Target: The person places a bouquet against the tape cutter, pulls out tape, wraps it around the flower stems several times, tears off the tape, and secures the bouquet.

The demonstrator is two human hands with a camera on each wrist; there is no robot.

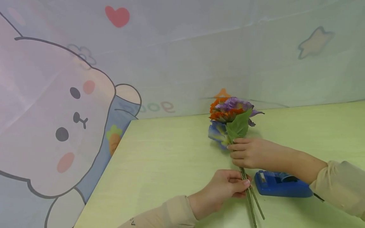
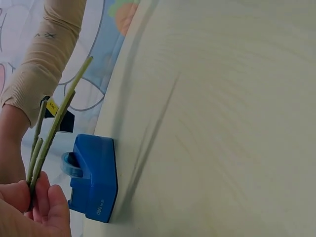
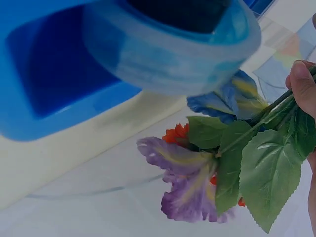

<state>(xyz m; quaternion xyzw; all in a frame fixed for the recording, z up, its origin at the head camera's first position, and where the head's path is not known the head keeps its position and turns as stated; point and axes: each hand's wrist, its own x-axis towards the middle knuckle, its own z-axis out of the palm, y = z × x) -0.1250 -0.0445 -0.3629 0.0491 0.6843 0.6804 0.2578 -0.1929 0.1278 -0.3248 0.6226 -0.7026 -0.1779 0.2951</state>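
A small bunch of artificial flowers (image 1: 232, 109), orange, purple and blue with green leaves, is held at a slant over the table. My right hand (image 1: 251, 153) grips its stems just below the lowest leaf (image 1: 239, 125); its thumb is hidden in the head view. Lower down, my left hand (image 1: 218, 190) pinches the thin green stems (image 1: 251, 204) between thumb and fingers. Their bare ends stick out past this hand, at uneven lengths in the left wrist view. The purple flower (image 3: 190, 185) and a serrated leaf (image 3: 271, 173) show closely in the right wrist view.
A blue tape dispenser (image 1: 282, 188) with a roll of clear tape (image 3: 173, 54) stands on the pale yellow-green table (image 1: 159, 148), right beside the stems and under the right forearm. Behind the table hangs a printed cloth (image 1: 188, 57) with a cartoon animal.
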